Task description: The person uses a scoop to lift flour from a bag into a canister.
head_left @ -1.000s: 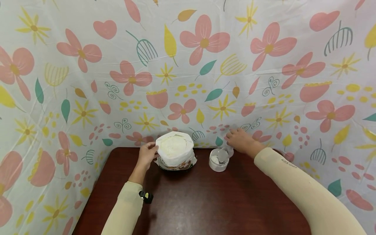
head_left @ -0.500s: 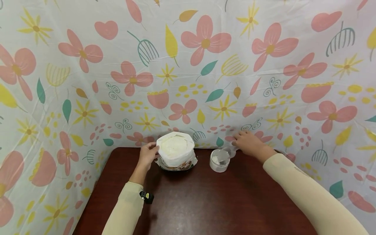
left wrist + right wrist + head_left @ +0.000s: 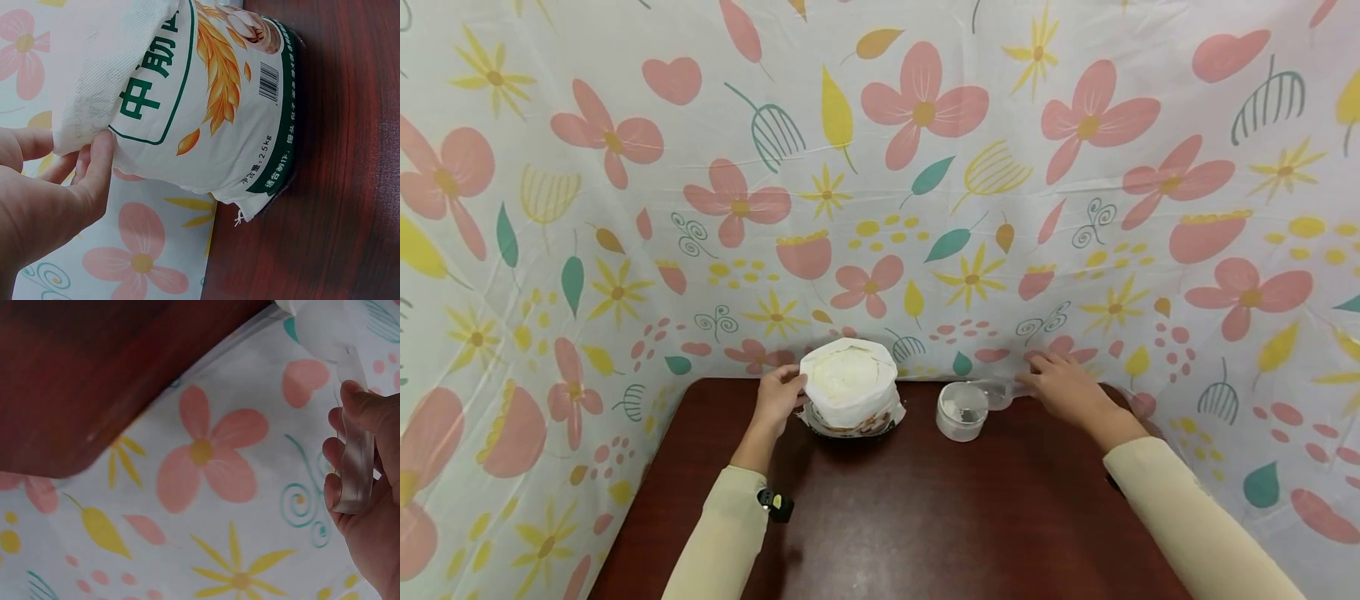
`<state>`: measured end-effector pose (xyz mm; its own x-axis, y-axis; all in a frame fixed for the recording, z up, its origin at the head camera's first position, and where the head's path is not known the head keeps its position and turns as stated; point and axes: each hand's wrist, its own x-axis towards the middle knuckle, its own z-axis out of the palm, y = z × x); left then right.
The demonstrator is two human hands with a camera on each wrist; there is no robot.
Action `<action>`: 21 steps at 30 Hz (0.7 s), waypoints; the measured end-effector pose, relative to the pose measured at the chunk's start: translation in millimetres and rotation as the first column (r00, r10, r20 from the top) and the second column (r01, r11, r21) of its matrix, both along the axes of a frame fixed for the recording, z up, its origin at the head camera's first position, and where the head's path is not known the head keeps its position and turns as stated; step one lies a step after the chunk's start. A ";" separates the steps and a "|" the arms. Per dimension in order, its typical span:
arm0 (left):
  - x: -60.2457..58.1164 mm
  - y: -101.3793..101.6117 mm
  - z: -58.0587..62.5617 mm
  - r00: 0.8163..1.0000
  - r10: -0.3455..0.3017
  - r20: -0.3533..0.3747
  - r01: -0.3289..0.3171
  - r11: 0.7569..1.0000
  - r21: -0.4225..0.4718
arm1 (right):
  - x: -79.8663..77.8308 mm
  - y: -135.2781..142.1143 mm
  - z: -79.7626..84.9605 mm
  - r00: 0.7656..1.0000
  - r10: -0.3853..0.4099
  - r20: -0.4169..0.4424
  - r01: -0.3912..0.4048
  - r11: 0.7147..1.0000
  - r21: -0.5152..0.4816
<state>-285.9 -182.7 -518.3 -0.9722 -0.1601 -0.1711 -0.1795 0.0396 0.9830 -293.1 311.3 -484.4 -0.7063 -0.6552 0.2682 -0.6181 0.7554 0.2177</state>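
My left hand pinches the folded-down rim of a white flour bag between thumb and fingers. Wheat ears and green lettering are printed on the bag, and pale flour fills its open top in the head view. To the right stands a small round clear tub. My right hand grips the handle of a clear plastic scoop, fingers wrapped around it. In the head view the scoop's bowl overlaps the tub's right rim, its handle running out to the right.
The dark reddish-brown table carries the bag and tub near its back edge. A flower-printed cloth hangs right behind that edge and along both sides. A small black device sits on the left wrist.
My right hand has moved right and slightly down, with the scoop's handle now lower and flatter beside the tub. My left hand stays on the bag's rim.
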 end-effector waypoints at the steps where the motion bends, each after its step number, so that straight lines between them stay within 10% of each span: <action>1: 0.0 0.1 -0.1 1.000 -0.001 -0.001 0.001 1.000 0.001 | 1.9 2.9 -3.1 1.000 -0.008 0.004 0.008 1.000 -0.019; 12: 0.2 -1.5 0.5 1.000 0.000 -0.003 0.000 1.000 0.013 | 19.4 20.7 -33.6 0.999 -0.010 -0.037 0.000 0.968 -0.250; 21: -1.4 -0.6 -1.7 1.000 -0.007 -0.001 0.007 1.000 -0.003 | 35.5 20.7 -58.8 0.989 -0.129 0.069 0.146 0.920 -0.364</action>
